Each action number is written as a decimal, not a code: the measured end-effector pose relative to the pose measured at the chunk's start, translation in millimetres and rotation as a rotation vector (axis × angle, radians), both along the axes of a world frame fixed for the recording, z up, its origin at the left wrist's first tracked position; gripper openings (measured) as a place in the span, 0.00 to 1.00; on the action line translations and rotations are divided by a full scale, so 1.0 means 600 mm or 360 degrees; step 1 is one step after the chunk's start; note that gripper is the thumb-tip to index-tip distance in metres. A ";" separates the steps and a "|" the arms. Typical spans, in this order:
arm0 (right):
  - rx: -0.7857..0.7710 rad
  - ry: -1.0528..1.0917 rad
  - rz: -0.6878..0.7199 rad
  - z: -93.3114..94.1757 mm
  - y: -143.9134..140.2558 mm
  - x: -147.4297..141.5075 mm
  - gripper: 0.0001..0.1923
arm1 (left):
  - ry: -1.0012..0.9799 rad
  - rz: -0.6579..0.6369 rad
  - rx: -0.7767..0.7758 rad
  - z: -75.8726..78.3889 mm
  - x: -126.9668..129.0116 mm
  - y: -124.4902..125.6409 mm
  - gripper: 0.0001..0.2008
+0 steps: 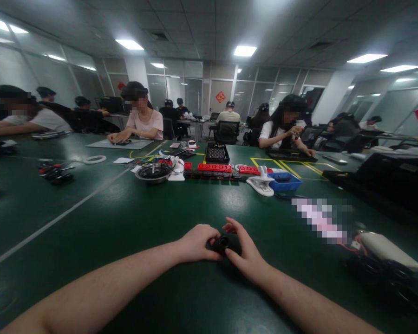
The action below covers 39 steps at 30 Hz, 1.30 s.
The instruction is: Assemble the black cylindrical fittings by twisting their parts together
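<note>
A small black round-topped device [225, 243] rests on the dark green table [125, 218], held between both my hands. My left hand [196, 242] curls around its left side with the fingers closed on it. My right hand [245, 250] grips its right side, the thumb and fingers bent over the top. Most of the device is hidden by my fingers.
Beyond my hands stand a round black bowl-like part [153, 172], red blocks [215, 167], a black tray [217, 153], a blue bin [284, 182] and a white clamp [261, 183]. Black gear with a white piece [383, 264] lies at right. Other people sit working across the table.
</note>
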State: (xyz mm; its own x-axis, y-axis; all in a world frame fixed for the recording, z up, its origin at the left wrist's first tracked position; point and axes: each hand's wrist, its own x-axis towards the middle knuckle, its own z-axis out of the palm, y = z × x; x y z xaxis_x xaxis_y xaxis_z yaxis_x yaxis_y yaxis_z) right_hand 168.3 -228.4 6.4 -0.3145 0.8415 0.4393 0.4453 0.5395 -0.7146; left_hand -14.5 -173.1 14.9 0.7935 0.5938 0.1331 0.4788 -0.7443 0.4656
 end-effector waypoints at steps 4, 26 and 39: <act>0.0018 -0.0023 -0.0076 0.000 0.001 -0.003 0.29 | -0.0022 -0.0010 -0.0010 0.000 0.001 -0.001 0.16; 0.0057 -0.0017 0.0125 0.004 -0.002 -0.004 0.34 | -0.0025 -0.0029 0.0072 -0.004 0.002 0.003 0.17; 0.0010 -0.0115 -0.0254 -0.001 0.003 -0.009 0.30 | -0.0005 -0.0011 0.0058 0.001 0.002 -0.002 0.15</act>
State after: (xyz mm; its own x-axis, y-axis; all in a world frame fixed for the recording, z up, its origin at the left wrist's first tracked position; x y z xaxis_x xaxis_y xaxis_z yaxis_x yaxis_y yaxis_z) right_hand 163.1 -226.8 5.5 -0.2079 0.8806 0.4258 0.5756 0.4621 -0.6747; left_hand -13.2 -174.1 15.6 0.7973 0.5829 0.1567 0.4721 -0.7640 0.4398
